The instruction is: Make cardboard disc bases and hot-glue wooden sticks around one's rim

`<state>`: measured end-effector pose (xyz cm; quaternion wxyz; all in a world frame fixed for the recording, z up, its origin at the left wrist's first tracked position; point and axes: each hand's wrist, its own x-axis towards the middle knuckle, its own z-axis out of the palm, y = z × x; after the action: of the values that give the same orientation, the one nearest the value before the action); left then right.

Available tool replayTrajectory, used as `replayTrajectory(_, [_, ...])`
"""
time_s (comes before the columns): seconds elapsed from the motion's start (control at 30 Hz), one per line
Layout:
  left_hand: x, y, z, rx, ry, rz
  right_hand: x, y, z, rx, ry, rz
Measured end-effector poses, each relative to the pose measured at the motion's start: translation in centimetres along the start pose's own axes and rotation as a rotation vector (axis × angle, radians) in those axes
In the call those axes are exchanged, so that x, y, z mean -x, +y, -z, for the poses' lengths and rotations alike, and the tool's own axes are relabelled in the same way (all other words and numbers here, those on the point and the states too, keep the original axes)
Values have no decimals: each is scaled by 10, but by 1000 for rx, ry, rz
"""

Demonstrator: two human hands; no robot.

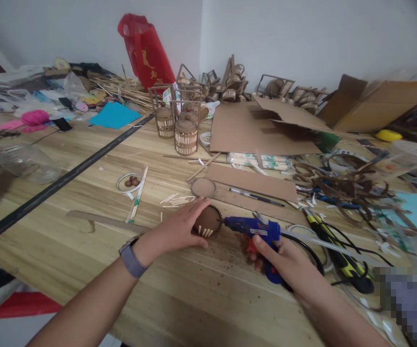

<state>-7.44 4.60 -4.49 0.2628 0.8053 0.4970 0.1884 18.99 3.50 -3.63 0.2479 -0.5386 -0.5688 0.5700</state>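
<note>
My left hand, with a watch on its wrist, is closed around the left side of a round brown cardboard base with a notched rim. Several short pale sticks stand along the base's near edge. In my right hand is a blue glue gun, fingers round its handle near the red trigger. The nozzle points left and sits at the base's right rim; whether it touches, I cannot tell. Just beyond lie a second cardboard disc and loose short sticks.
Small stick-sided baskets stand at the back. Cardboard sheets and a pen lie beyond my hands. At right are a yellow-black tool and curled strips. Brown beads rest within a tape ring.
</note>
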Motion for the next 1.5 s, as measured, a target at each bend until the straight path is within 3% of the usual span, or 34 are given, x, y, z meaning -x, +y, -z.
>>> replayTrajectory(0.1, [5, -1, 18, -4, 46, 9, 2, -6, 6, -102, -16, -20])
replayTrajectory(0.27, [9, -6, 40, -196, 295, 98, -1, -11, 15, 48, 71, 72])
replayTrajectory(0.5, [8, 0, 34, -618, 79, 279, -13, 15, 15, 112, 197, 188])
replayTrajectory(0.67, [10, 8, 31, -698, 84, 295, -11, 15, 14, 221, 221, 234])
replayTrajectory(0.77, [10, 7, 30, -711, 94, 291, -6, 6, 14, 405, 325, 319])
replayTrajectory(0.9, [8, 7, 29, -564, 276, 271, 1, -5, 8, 599, 454, 503])
replayTrajectory(1.03, [10, 15, 27, -204, 407, 98, 6, -16, -6, 604, 394, 638])
replayTrajectory(1.13, [14, 27, 20, -44, 418, -97, 8, -26, -20, 536, 277, 650])
replayTrajectory(1.3, [22, 46, 5, -31, 369, -299, 8, -40, -41, 391, 151, 691])
replayTrajectory(1.4, [23, 49, 1, 5, 343, -338, 7, -44, -43, 351, 169, 705])
replayTrajectory(1.5, [20, 41, 6, -4, 335, -273, 4, -46, -39, 393, 215, 700])
